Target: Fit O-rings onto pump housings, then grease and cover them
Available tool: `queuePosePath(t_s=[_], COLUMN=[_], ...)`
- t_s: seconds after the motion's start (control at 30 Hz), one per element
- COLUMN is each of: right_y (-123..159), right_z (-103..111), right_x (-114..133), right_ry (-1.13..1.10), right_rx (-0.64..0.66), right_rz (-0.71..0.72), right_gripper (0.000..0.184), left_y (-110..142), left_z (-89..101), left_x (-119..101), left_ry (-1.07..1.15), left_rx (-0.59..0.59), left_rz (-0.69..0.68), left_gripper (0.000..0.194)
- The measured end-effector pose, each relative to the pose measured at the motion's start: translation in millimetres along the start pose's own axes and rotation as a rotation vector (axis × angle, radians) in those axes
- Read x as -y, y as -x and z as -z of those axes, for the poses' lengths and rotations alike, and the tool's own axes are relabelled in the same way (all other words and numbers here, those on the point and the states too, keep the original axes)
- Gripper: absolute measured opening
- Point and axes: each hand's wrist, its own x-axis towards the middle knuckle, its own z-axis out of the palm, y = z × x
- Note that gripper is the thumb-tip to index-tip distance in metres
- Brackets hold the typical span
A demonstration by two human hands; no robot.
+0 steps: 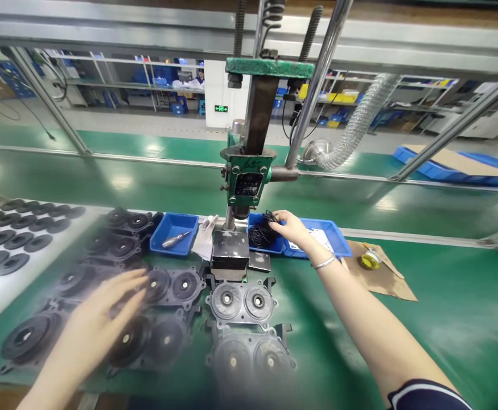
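My right hand [289, 228] reaches into a small blue tray [270, 245] full of thin black rubber rings [260, 233] and its fingers are pinched on some of them. My left hand [103, 307] is blurred by motion and hovers flat, fingers stretched out, over black twin-diaphragm plates [174, 286] laid in rows on the green table. It holds nothing. One plate [240, 302] lies just in front of the black block [230, 250] at the foot of a green hand press [249, 171].
Another blue tray [174, 232] with a metal tool and a white glove [206, 239] sit left of the press. A third blue tray [325, 236] and brown cardboard [381, 273] with a yellow tin lie right. Black discs [5, 239] rest on white foam at left.
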Motion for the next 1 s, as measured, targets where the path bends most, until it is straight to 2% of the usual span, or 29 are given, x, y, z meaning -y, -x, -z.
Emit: queuePosePath(t_s=[0.2,0.37,0.47,0.53,0.63,0.7,0.77,0.83,0.93,1.0], right_y=[3,3,15,33,70,94,113,125,131,129], right_z=[2,6,20,31,38,32,17,-2,-27,-36], right_x=[5,16,35,59,103,134,160,183,206,215], right_ry=[-0.244,-0.461,-0.545,-0.597,-0.649,-0.598,-0.556,-0.494,-0.415,-0.411], right_rx=[-0.101,-0.209,-0.281,-0.276,-0.134,0.079,0.284,0.410,0.422,0.454], right_rz=[-0.149,-0.183,-0.167,-0.141,-0.087,-0.009,0.051,0.130,0.277,0.351], right_gripper=[0.025,0.033,0.030,0.027,0.023,0.024,0.020,0.018,0.014,0.011], left_y=[8,3,-1,-3,-5,-8,-13,-17,-18,-16], left_z=[-6.8,-13.3,-16.8,-18.4,-25.5,-35.4,-46.9,-55.5,-58.5,-55.7], left_x=[-13,-33,-53,-69,-96,-112,-121,-124,-116,-105], left_ry=[0.248,0.434,0.555,0.668,0.873,0.954,0.977,0.965,0.969,0.905], left_rx=[0.149,0.251,0.272,0.294,0.312,0.287,0.236,0.182,0.093,-0.004], left_rz=[0.066,0.085,0.095,0.090,0.066,0.033,-0.017,-0.056,-0.029,-0.016], left_gripper=[0.032,0.030,0.031,0.032,0.049,0.069,0.082,0.083,0.074,0.059])
